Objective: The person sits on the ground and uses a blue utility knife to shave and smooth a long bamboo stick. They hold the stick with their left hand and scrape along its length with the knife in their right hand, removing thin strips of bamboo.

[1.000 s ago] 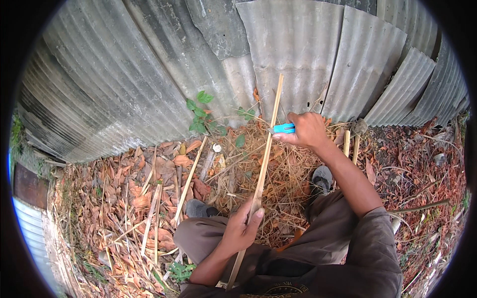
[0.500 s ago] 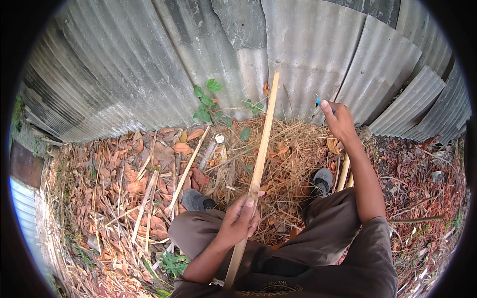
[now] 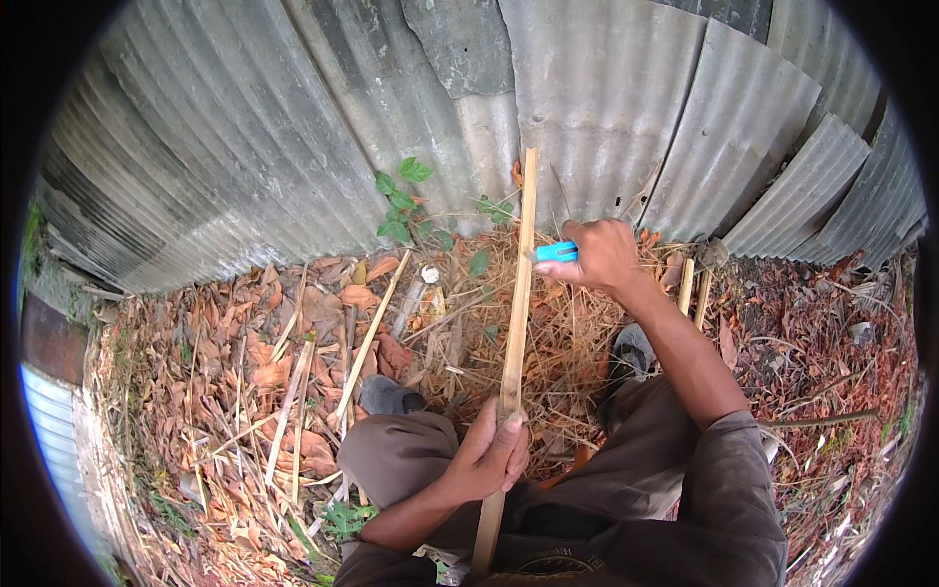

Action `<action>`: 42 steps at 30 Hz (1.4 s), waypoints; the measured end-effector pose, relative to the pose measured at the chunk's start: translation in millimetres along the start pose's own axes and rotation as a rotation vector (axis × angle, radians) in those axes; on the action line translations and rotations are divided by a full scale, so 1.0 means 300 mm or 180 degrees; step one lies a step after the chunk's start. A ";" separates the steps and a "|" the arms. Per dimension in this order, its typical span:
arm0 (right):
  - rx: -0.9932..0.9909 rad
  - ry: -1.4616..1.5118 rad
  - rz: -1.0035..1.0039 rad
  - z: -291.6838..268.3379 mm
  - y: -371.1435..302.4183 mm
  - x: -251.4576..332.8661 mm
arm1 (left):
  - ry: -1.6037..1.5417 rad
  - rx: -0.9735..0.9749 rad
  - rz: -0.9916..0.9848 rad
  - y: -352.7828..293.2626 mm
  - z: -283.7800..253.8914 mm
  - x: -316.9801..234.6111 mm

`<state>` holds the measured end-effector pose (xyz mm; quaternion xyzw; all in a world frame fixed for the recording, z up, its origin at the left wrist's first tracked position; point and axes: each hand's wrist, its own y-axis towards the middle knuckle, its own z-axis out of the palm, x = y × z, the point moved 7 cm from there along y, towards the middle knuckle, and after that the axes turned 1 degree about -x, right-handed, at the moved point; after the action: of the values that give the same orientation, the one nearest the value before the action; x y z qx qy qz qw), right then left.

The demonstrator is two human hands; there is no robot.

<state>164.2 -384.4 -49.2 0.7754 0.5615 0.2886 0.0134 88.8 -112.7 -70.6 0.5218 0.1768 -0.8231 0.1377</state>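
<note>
A long pale bamboo strip [image 3: 519, 323] runs from my lap up and away toward the metal fence. My left hand [image 3: 486, 452] is closed around its lower part, thumb lying along the top. In my right hand [image 3: 599, 256] is a blue utility knife [image 3: 556, 252], gripped with fingers wrapped round the handle. The knife's front end is at the strip's right edge, in its upper half; the blade is too small to make out clearly, and I cannot tell whether it cuts in.
Corrugated metal sheets [image 3: 606, 108] stand as a fence ahead. Several loose strips [image 3: 370, 338] lie on dry leaves [image 3: 245, 333] to the left. Two pale sticks [image 3: 686, 286] lie beside my right shoe [image 3: 634, 352]. A green plant [image 3: 396, 210] grows at the fence's foot.
My right hand has come left and down from out by the fence, bringing the knife to the strip. The strip stands slightly more upright, its lower part shifted right with my left hand.
</note>
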 end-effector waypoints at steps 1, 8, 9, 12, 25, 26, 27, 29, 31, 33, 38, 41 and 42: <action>-0.0110 0.0102 0.0312 -0.018 0.033 -0.060 | -0.0057 0.0058 -0.0097 -0.018 0.010 0.011; 0.0382 0.0185 -0.0103 0.010 -0.038 0.034 | -0.0873 0.0292 -0.0262 -0.034 -0.037 0.017; 0.0342 0.0685 -0.0331 0.046 -0.099 0.116 | -0.1089 0.0365 -0.0251 -0.041 -0.047 0.005; 0.0642 0.0136 -0.0702 0.033 -0.132 0.203 | -0.1638 0.0583 -0.0386 -0.077 -0.065 -0.025; 0.0232 0.0160 -0.0542 0.003 -0.128 0.156 | -0.1940 0.0841 -0.0500 -0.100 -0.010 -0.024; 0.0252 0.0041 -0.0376 -0.026 -0.113 0.110 | -0.1908 0.0893 -0.0544 -0.099 0.008 -0.014; 0.0053 -0.0206 -0.0240 -0.060 -0.078 0.052 | -0.1840 0.0929 -0.0542 -0.098 0.025 -0.009; -0.0358 -0.0505 -0.0027 -0.122 -0.010 -0.065 | -0.1944 0.0933 -0.0645 -0.111 0.054 0.012; -0.0583 -0.0670 0.0041 -0.141 0.036 -0.136 | -0.2091 0.0892 -0.0663 -0.092 0.062 0.025; -0.0577 -0.0834 0.0055 -0.133 0.050 -0.163 | -0.2326 0.0698 -0.0666 -0.073 0.054 0.054; -0.0928 -0.0857 0.0037 -0.166 0.063 -0.204 | -0.2360 0.0636 -0.0665 -0.034 0.090 0.020; -0.0659 -0.0793 0.0427 -0.172 0.061 -0.243 | -0.2327 0.0723 -0.0743 -0.013 0.111 -0.002; -0.0624 -0.0738 0.0589 -0.177 0.067 -0.258 | -0.2283 0.0610 -0.0800 -0.012 0.109 -0.009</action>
<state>141.3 -476.0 -31.6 0.8469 0.4515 0.2506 0.1270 62.1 -123.5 -54.9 0.1858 0.1023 -0.9764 0.0396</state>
